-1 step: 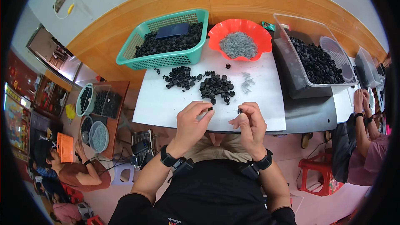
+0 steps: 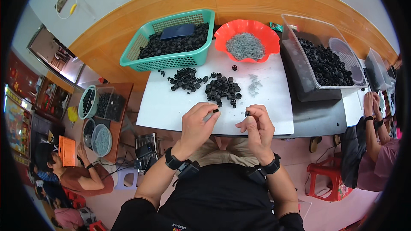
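"So, what's held?"
"Left hand (image 2: pixel 197 120) pinches a black part (image 2: pixel 215 111); right hand (image 2: pixel 258 125), a small dark piece (image 2: pixel 247 113), apart."
"Finished ones?"
"Can't tell. Plenty remains: a black pile (image 2: pixel 221 89) beyond on the worktop (image 2: pixel 274 113), pale bits (image 2: pixel 245 46) in the far red bowl (image 2: pixel 221 37)."

The left forearm (image 2: pixel 156 180) and right forearm (image 2: pixel 282 188) angle inward toward the white sheet (image 2: pixel 274 94), with both wrists (image 2: pixel 182 150) just short of its near edge. Over that edge, the left hand (image 2: pixel 198 122) curls its fingers, thumb and forefinger drawn together in a pinch. The right hand (image 2: pixel 257 129), also over the sheet's near edge, pinches likewise, thumb raised, apart from the left.
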### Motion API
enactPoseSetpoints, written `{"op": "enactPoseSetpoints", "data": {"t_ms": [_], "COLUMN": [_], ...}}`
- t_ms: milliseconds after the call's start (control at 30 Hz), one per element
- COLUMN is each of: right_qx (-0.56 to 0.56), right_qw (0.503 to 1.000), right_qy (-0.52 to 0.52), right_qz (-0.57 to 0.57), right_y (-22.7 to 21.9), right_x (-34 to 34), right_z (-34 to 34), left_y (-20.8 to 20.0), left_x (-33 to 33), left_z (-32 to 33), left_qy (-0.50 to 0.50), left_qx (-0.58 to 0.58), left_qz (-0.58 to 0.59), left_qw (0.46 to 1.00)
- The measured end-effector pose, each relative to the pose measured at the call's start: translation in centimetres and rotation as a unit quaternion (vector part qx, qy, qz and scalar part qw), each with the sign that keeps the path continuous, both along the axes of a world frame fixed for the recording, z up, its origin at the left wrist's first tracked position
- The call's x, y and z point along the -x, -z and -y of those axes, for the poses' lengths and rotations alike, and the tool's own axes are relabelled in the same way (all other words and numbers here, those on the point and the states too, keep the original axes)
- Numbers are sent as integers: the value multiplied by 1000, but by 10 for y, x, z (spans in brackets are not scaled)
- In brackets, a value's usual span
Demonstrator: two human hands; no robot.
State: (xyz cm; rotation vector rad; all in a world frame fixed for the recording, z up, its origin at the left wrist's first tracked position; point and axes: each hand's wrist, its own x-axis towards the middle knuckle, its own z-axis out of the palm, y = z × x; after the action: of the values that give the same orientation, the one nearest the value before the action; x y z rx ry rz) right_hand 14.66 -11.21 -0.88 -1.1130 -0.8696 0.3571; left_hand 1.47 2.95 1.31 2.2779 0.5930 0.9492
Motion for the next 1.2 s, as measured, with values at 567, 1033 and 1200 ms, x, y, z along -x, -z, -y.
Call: {"op": "enactPoseSetpoints", "data": {"t_ms": [567, 1033, 1200], "right_qx": [-17, -15, -19], "right_qw": [998, 998, 997], "right_qy": [-29, -47, -52], "right_qz": [-46, -49, -45], "right_y": [4, 1, 3], "right_x": [-6, -5, -5], "right_z": [3, 4, 4], "left_y": [-7, 8, 3], "left_x": [-5, 7, 6], "left_z": [2, -9, -8], "left_qy": [10, 117, 142], "left_qx": [49, 380, 511], "left_qz": [-21, 76, 124], "left_qw": [999, 915, 839]}}
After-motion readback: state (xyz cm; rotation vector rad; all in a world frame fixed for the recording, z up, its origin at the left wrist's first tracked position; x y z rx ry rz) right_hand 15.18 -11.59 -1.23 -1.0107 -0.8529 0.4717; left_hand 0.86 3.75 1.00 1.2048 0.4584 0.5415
